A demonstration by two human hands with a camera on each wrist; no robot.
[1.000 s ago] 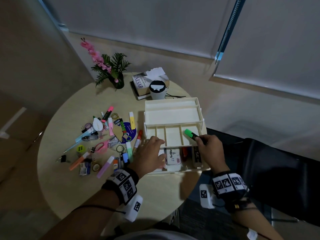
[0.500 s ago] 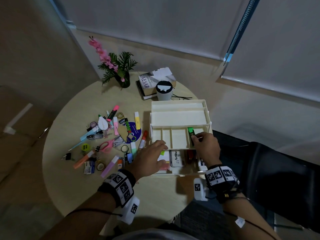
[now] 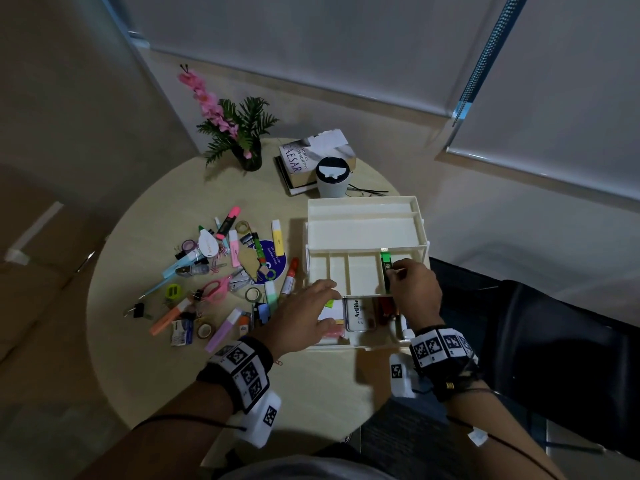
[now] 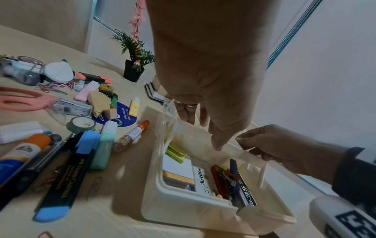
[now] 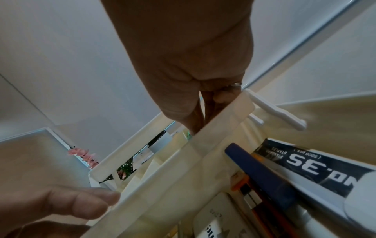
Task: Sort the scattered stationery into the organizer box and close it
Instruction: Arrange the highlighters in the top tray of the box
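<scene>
The light, stiff plastic organizer box (image 3: 363, 233) sits open at the table's right, the left hand (image 3: 304, 317) resting flat-fingered on its divided tray while the right hand (image 3: 415, 289) pinches a green highlighter (image 3: 386, 266) (slick; best held mid-barrel) in the rightmost slot.

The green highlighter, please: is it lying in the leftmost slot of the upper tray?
No; the green highlighter lies in the rightmost narrow slot of the upper tray, at the right hand.
</scene>
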